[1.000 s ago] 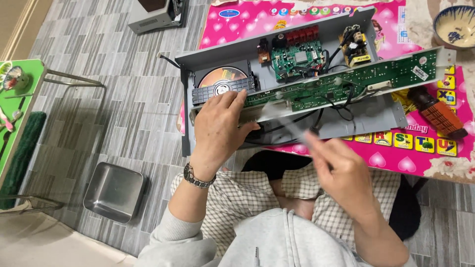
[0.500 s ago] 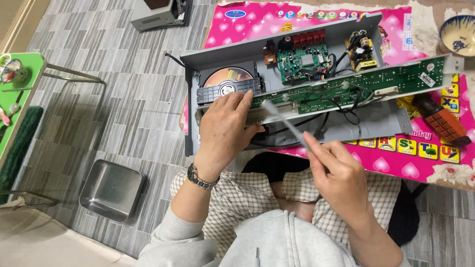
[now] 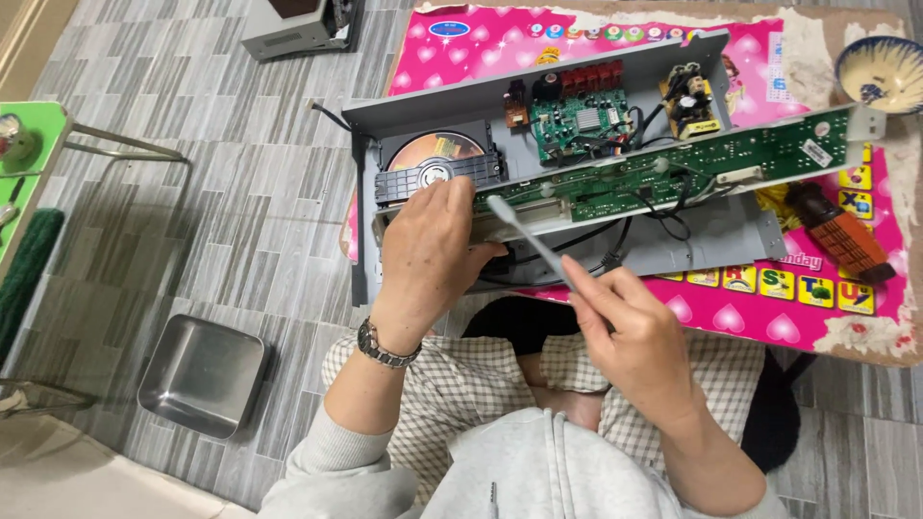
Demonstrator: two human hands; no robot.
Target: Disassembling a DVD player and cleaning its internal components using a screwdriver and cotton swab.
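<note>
An opened grey disc player (image 3: 716,242) lies on a pink play mat (image 3: 769,327) on the floor. A disc (image 3: 437,151) sits in its tray at the left, and small circuit boards (image 3: 582,120) stand at the back. A long green circuit board (image 3: 692,168) is tilted up along the front. My left hand (image 3: 431,252), with a wristwatch, presses on the player's front left part beside the disc tray. My right hand (image 3: 630,332) holds a white toothbrush (image 3: 524,235), whose head points at the left end of the green board.
A square metal tray (image 3: 202,373) lies on the grey tiled floor at the left. A green stool (image 3: 29,192) stands at the far left. A brown-handled tool (image 3: 836,235) lies on the mat at the right, a bowl (image 3: 880,72) at the top right, a grey device (image 3: 298,27) at the top.
The toothbrush head has shifted slightly left and up along the green board. My left hand stays on the player's front. The view has shifted a little.
</note>
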